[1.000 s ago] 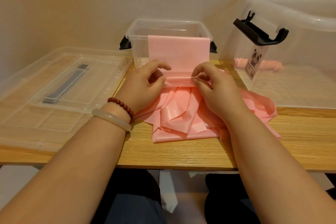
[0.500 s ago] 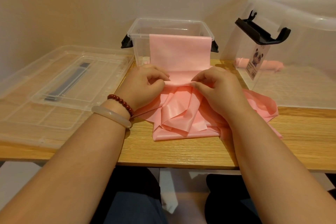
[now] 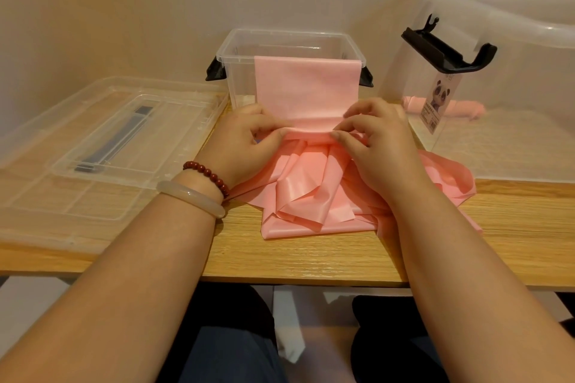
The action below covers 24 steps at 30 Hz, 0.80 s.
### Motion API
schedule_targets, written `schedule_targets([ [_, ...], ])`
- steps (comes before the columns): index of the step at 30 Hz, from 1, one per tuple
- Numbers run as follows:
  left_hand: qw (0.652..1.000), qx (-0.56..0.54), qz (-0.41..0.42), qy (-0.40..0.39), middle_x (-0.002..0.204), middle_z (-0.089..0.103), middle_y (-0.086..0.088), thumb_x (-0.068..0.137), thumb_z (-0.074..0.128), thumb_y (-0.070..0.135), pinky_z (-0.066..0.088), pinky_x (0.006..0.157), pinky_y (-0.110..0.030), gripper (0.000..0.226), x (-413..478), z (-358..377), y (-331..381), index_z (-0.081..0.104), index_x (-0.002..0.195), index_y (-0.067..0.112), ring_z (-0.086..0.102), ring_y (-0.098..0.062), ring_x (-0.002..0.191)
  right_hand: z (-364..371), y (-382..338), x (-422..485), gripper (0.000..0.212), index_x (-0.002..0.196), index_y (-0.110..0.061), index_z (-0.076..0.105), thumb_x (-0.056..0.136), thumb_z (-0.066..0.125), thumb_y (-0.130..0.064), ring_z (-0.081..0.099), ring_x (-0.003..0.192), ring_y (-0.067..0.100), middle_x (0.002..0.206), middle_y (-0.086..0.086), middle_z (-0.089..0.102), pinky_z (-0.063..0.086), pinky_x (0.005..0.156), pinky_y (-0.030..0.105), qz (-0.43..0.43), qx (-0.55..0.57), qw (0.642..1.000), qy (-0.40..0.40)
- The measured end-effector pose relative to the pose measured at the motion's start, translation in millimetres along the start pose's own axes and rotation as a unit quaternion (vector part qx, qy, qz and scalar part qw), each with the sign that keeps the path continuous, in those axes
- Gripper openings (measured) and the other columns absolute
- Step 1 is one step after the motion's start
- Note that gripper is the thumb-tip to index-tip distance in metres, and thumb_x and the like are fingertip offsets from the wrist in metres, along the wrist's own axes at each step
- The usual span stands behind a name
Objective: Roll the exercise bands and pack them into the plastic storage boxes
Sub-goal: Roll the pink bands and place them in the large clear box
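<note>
1. Your left hand [image 3: 249, 146] and right hand [image 3: 375, 141] sit side by side on the table [image 3: 311, 255], fingers curled. Each pinches the same crosswise fold of the pink band [image 3: 306, 87] between thumb and fingertips.
2. The band runs from that fold up over the front rim of the small box [image 3: 236, 50]. Its other part lies crumpled on the table under and in front of your hands.
3. By my reading you are at the rolling step, just starting the roll: the pinched ridge is thin and nearly all the band is loose.
4. The next move calls for turning the ridge over evenly with both hands, keeping the edges square. You will also need to draw in slack, and I cannot tell which end will feed the roll.
5. The crumpled part may twist, so flatten it as you go.
6. The count:
   - Hands: two.
   - Wrist pieces: two, a bead bracelet [image 3: 208, 173] and a pale bangle [image 3: 189, 197], both on the left.
   - Loose bands: one, as far as I can tell, though the heap could hide another.
   - Finished rolls: at least one roll [image 3: 466, 109] inside the big box [image 3: 513, 25] at the right, partly behind its label [image 3: 440, 102].
   - Boxes: two.
   - Lids: one lid [image 3: 109, 140], flat at the left.
</note>
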<state>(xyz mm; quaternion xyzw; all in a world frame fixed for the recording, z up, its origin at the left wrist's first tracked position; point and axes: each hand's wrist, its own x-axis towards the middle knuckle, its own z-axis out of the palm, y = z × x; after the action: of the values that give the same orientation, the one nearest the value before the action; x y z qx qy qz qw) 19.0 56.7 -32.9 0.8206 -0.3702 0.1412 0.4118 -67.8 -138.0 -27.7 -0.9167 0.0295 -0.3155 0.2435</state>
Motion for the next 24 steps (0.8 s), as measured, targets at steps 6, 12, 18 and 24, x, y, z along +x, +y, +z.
schedule_targets([
  [6, 0.999, -0.039, -0.024, 0.006, 0.083, 0.06, 0.011, 0.091, 0.055, 0.006, 0.041, 0.069, -0.009, 0.024, -1.1, -1.9, 5.4, 0.062, 0.095, 0.028, 0.054, -0.006, 0.078, -3.5, -5.0, -1.4, 0.01, 0.102, -0.028, 0.065, 0.094, 0.061, -0.025, 0.046, 0.102, 0.016, 0.08, -0.026, 0.047, 0.041, 0.091, 0.042, 0.015, 0.026, 1.0, -0.007],
  [12, 0.999, -0.018, -0.03, -0.005, 0.082, 0.057, 0.019, 0.082, 0.063, 0.005, 0.041, 0.072, -0.004, 0.021, -1.3, -1.6, 3.5, 0.069, 0.088, 0.024, 0.052, 0.009, 0.079, -0.6, -1.6, 0.0, 0.009, 0.092, -0.027, 0.068, 0.094, 0.06, -0.023, 0.05, 0.1, 0.022, 0.086, -0.015, 0.057, 0.041, 0.088, 0.045, 0.01, 0.029, 0.999, -0.014],
  [18, 1.0, 0.005, -0.014, -0.001, 0.081, 0.055, 0.012, 0.083, 0.067, 0.019, 0.039, 0.07, -0.006, 0.008, 0.4, 1.1, -3.7, 0.066, 0.079, 0.025, 0.05, 0.003, 0.077, -1.0, -2.2, -0.9, 0.011, 0.092, -0.03, 0.069, 0.086, 0.068, -0.04, 0.047, 0.103, 0.019, 0.092, -0.013, 0.059, 0.04, 0.092, 0.048, 0.004, 0.015, 0.999, -0.043],
  [24, 1.0, 0.004, -0.001, 0.004, 0.082, 0.056, 0.013, 0.084, 0.063, 0.016, 0.039, 0.072, -0.007, 0.009, 0.1, -0.1, -2.3, 0.066, 0.08, 0.024, 0.052, 0.003, 0.079, 1.4, -0.4, 0.0, 0.008, 0.089, -0.025, 0.072, 0.09, 0.066, -0.03, 0.046, 0.105, 0.019, 0.096, -0.013, 0.053, 0.039, 0.094, 0.049, 0.006, 0.029, 0.999, -0.023],
])
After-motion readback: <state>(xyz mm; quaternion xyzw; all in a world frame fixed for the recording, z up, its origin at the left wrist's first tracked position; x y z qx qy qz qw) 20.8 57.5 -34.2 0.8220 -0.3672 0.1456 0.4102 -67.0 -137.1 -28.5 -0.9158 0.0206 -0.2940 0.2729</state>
